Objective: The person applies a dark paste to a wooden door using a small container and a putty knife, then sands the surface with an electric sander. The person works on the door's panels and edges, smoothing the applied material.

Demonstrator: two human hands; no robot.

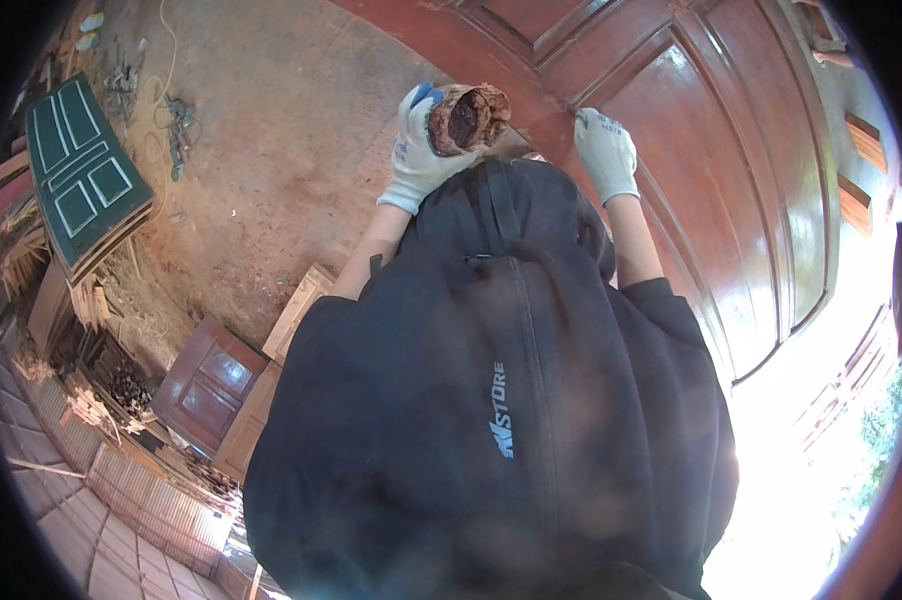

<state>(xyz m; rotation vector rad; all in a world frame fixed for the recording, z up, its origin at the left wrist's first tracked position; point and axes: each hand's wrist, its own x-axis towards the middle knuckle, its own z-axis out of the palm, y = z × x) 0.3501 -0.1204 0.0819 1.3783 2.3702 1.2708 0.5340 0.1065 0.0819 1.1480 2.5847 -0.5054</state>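
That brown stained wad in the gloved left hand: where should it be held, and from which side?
Grip the wad around its outer body, coming from its left side, as the left hand does now. Its dark, stained face points up toward the camera and should probably stay uncovered. The right side is crowded: the varnished door panel and the right hand resting on it lie there.

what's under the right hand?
The gloved right hand rests flat on the glossy red-brown panelled door. The wood beneath the palm is covered. The left hand holds a brown stained wad beside it.
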